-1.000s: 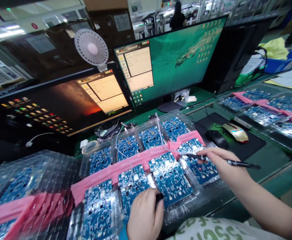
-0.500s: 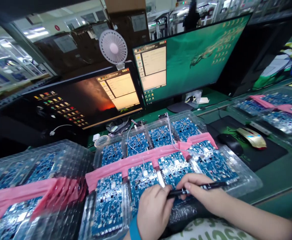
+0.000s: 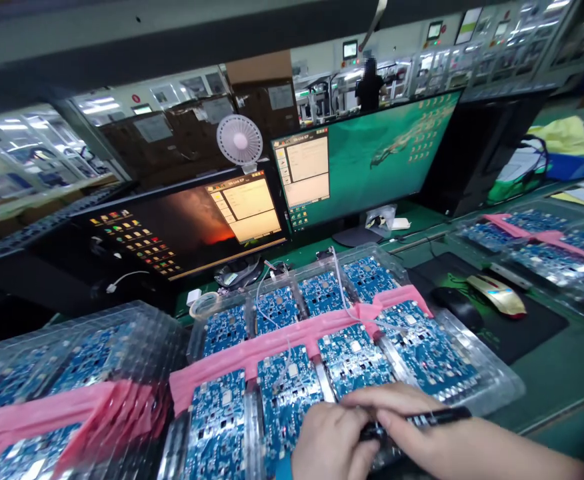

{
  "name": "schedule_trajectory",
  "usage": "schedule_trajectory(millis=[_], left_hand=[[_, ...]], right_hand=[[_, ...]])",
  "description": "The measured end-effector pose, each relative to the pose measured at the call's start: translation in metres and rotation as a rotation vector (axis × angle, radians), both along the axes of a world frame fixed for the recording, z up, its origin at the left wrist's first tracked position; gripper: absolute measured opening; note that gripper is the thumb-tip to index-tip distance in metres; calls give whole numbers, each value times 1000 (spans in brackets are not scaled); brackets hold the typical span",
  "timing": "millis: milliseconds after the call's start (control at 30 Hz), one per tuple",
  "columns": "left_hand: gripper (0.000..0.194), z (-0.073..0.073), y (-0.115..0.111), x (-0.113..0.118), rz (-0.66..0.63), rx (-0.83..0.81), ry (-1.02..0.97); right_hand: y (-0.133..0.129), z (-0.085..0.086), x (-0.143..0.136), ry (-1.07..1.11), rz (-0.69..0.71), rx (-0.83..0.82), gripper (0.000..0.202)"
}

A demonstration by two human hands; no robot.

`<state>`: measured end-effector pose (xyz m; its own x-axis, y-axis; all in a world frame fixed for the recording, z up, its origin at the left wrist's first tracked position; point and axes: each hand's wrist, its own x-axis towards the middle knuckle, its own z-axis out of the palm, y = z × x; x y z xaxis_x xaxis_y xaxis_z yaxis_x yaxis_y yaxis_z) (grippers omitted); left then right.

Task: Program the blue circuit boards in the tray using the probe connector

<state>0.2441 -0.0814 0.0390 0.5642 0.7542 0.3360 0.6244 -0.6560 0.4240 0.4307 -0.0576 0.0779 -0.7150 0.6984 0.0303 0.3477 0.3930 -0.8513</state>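
Note:
A black marker pen [image 3: 442, 417] with white print lies across both hands, low in the view. My left hand [image 3: 329, 440] is closed around its left end; a blue band shows at the wrist. My right hand [image 3: 399, 413] pinches the barrel between thumb and fingers, and the other end sticks out to the right. Just beyond the hands is a clear plastic tray [image 3: 505, 383] of blue circuit boards [image 3: 217, 417]. A pink strip [image 3: 282, 337] runs across the tray between the two rows of boards. Thin white cables [image 3: 339, 277] lie over the boards.
A stack of similar trays [image 3: 157, 347] stands at the left. Behind are two monitors [image 3: 382, 167] and a small fan [image 3: 240, 140]. To the right are a black mouse [image 3: 455, 307], a gold mouse [image 3: 497, 295] and another board tray [image 3: 542, 257]. A person [image 3: 371, 90] stands far back.
The view has tipped upward, so the scene sits lower in the picture. Both hands have drawn closer together on the marker pen.

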Motion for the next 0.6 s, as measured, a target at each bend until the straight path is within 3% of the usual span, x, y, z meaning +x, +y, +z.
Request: schedule_trajectory(millis=[100, 133, 167, 267, 333, 433, 600], left_hand=[[42, -8, 0, 1, -16, -30, 36], [36, -10, 0, 0, -16, -50, 45], [30, -12, 0, -1, 13, -67, 52], [27, -16, -1, -3, 208, -122, 83], [27, -17, -1, -2, 275, -162, 121], [25, -17, 1, 0, 288, -221, 171], [22, -16, 3, 0, 319, -292, 215]], right_hand=[[15, 1, 26, 10, 158, -127, 41], [21, -3, 36, -16, 140, -131, 40], [27, -10, 45, -75, 51, -101, 35], [46, -41, 67, -380, -412, 152, 24], [57, -64, 72, -507, -571, 326, 28], [66, -84, 68, -591, -595, 469, 29], [68, -88, 57, -751, -574, 495, 18]])
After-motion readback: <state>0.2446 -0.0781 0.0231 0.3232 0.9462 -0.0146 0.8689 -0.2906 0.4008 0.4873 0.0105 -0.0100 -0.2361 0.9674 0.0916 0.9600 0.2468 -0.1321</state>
